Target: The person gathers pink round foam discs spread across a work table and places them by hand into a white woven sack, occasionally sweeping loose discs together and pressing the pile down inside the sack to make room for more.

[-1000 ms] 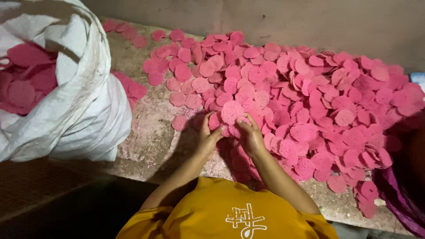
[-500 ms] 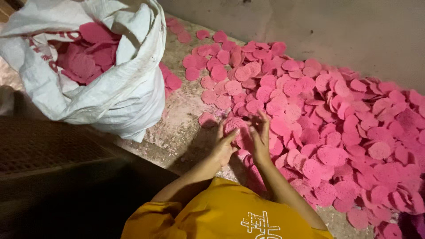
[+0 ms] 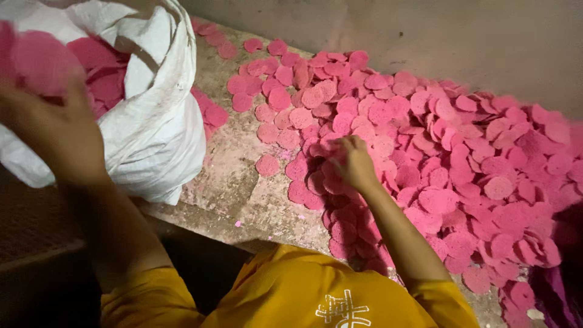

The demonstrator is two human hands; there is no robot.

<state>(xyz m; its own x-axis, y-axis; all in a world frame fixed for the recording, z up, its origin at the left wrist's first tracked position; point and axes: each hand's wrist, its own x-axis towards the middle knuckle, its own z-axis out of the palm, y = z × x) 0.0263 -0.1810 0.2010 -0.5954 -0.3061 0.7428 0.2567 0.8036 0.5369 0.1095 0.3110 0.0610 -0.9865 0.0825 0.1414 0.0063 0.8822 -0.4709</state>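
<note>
Now the left hand (image 3: 57, 130) is up at nine o'clock over the white sack (image 3: 161, 130), blurred, fingers closed around a bunch of pink discs (image 3: 36, 61) above the sack's open mouth. Over at centre, the right hand (image 3: 355, 164) rests on the pile of pink discs (image 3: 461, 158), fingers curled down onto them. That pile spreads across the stone ledge (image 3: 237, 182) toward three o'clock.

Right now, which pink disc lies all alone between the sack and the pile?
Start at the big white sack on the left, then cross the bare stone ledge toward the pink heap. The lone disc lies flat there, bare stone around it, touching no other disc.
</note>
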